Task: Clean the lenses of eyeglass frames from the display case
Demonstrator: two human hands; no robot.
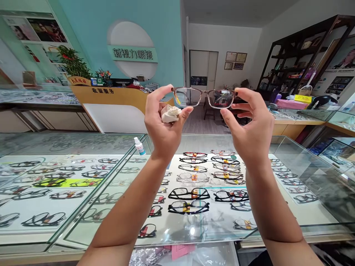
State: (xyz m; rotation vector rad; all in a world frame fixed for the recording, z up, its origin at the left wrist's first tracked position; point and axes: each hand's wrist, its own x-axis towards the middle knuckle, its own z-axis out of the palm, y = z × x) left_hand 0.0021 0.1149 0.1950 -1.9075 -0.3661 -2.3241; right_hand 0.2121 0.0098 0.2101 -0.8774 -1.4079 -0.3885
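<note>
A pair of eyeglasses [204, 94] with a thin brownish, partly clear frame is held up level above the glass counter. My left hand [163, 118] grips its left end with the fingers. In that same palm sits a crumpled white cloth or tissue [169, 113], tucked under the curled fingers. My right hand [251, 123] holds the other end of the glasses near the hinge, its thumb below the right lens. Small coloured marks show on both lenses. The temples point away from me and are mostly hidden.
Below is a glass display case [191, 236] with several rows of eyeglasses [188, 207]. A small white spray bottle [139, 146] stands on the glass, left of centre. Behind are a cashier desk [111, 99], a plant [72, 62] and dark shelves [302, 55]. Pink paper [181, 251] lies near the front.
</note>
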